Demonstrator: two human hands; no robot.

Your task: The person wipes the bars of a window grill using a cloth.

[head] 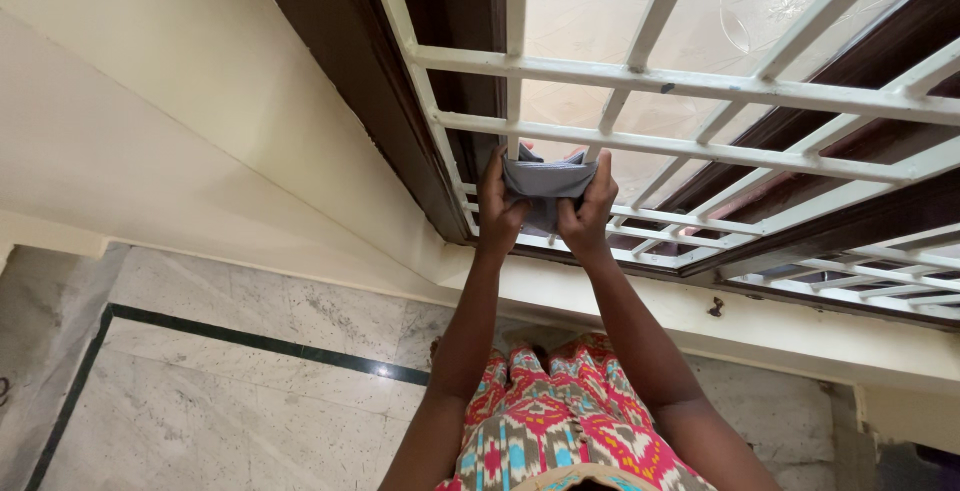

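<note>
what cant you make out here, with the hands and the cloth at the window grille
Head view, the only one:
- Grey cloth: its far side is hidden by the white window grille bar and by both hands.
- Left hand and right hand: palms and most fingers are turned away or buried in the cloth.
- Outside: frosted glass blurs it.
- Feet: covered by the patterned garment and cut off by the bottom edge.

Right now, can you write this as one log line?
left hand: grips grey cloth | right hand: grips cloth | cloth: against white window grille
</note>
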